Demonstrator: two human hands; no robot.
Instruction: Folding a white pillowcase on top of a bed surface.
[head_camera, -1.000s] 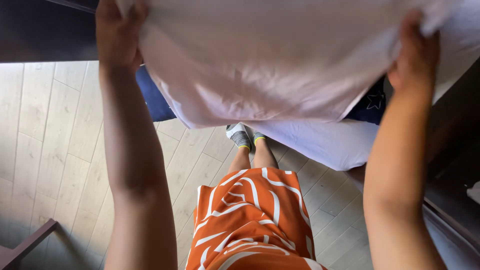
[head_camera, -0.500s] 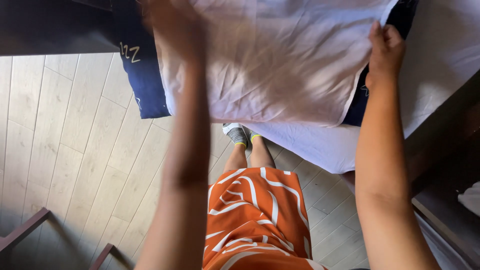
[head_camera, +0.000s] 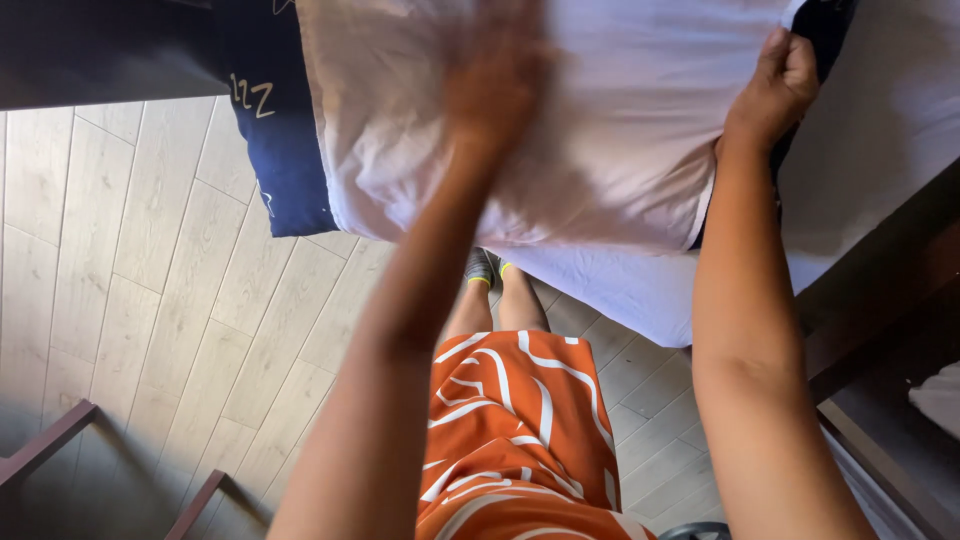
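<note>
White pillowcase (head_camera: 560, 130) — pale, slightly creased cloth, held up in front of the person and hanging over the edge of the bed (head_camera: 880, 120). A navy pillow (head_camera: 285, 150) sits behind it, showing past the cloth's left side, with a sliver of navy also at the cloth's right corner; the case appears to be partly around the pillow, though how far it is pulled on cannot be told.

Right hand (head_camera: 775, 85): closed, fingers pinched on the pillowcase's upper right corner, likely to keep that edge taut and lifted.

Left hand (head_camera: 495, 80): blurred, laid across the front of the pillowcase near its middle. Fingers look spread and flat on the cloth — a pressing or smoothing posture by appearance — but whether it grips any fold cannot be told.

Below the pillowcase: white bed sheet (head_camera: 640, 290) draping off the mattress corner. Further below, the person's orange patterned dress (head_camera: 510, 420) and grey shoes (head_camera: 485, 268) on the pale wooden plank floor (head_camera: 150, 300). Right of the pillowcase, a dark wooden bed frame (head_camera: 870, 320). Far below-left of it, dark wooden rails (head_camera: 60, 440) of some furniture, type unclear.
</note>
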